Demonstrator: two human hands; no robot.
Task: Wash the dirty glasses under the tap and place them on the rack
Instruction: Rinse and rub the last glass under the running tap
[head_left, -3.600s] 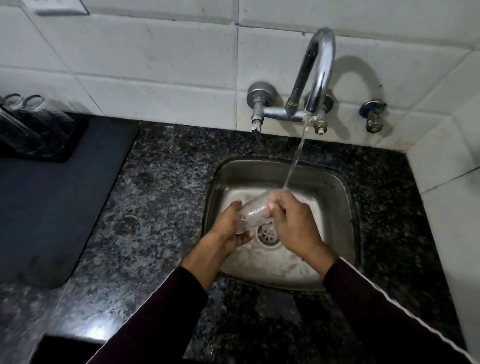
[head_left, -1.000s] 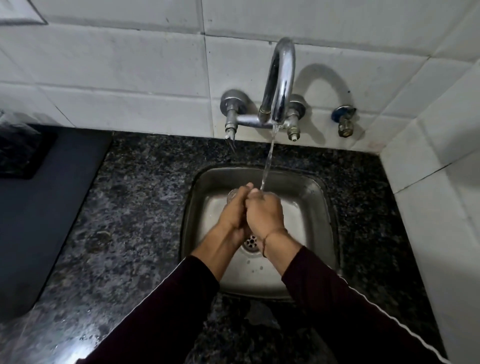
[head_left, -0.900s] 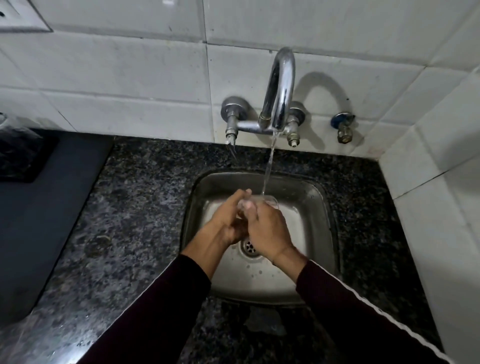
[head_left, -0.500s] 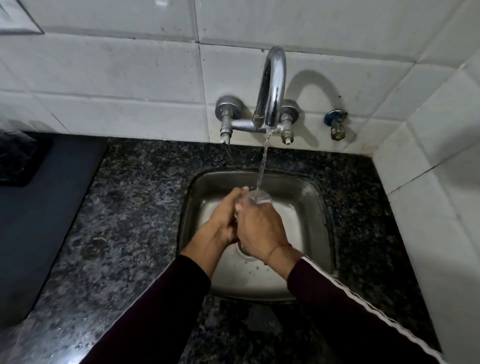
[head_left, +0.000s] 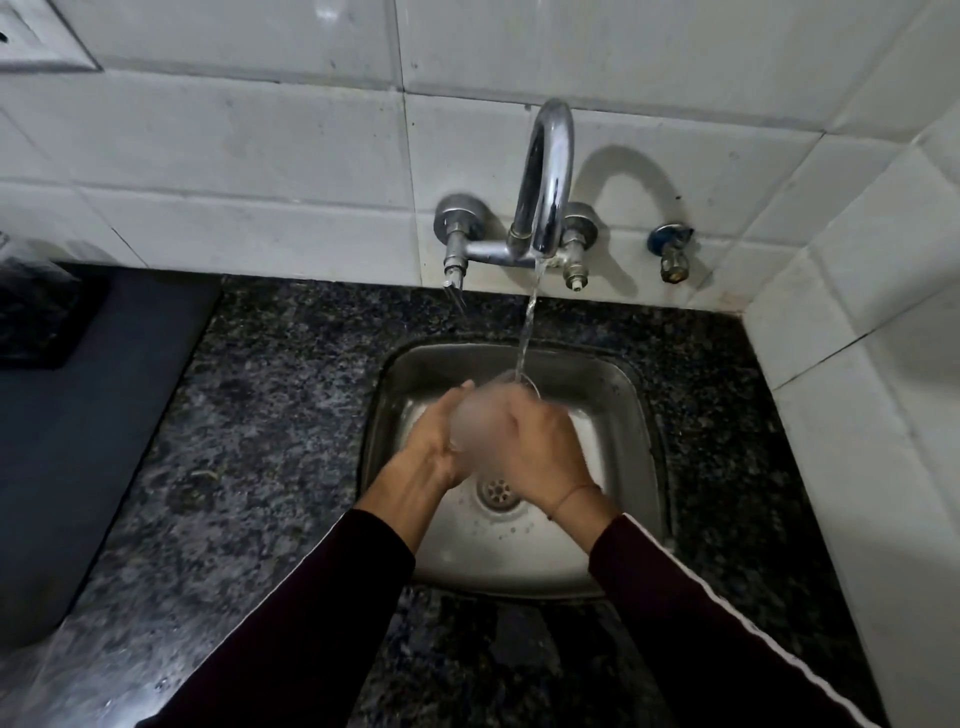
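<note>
A clear drinking glass (head_left: 480, 415) is held over the steel sink (head_left: 623, 384), its mouth tilted up toward the wall. Water falls from the chrome tap (head_left: 545, 176) into the mouth. My left hand (head_left: 439, 436) cups the glass from the left. My right hand (head_left: 540, 447) wraps round it from the right and covers much of it. The glass looks blurred between my fingers. The rack (head_left: 31, 312) is a dark shape at the far left edge, mostly cut off.
Speckled dark granite counter (head_left: 270, 415) surrounds the sink. A dark mat (head_left: 78, 441) lies on the left. A small valve (head_left: 670, 254) sticks out of the white tiled wall right of the tap. A tiled side wall (head_left: 883, 415) closes the right.
Both hands have kept the glass under the stream and shifted their hold on it. More of the glass now shows between the hands. The view has drifted slightly.
</note>
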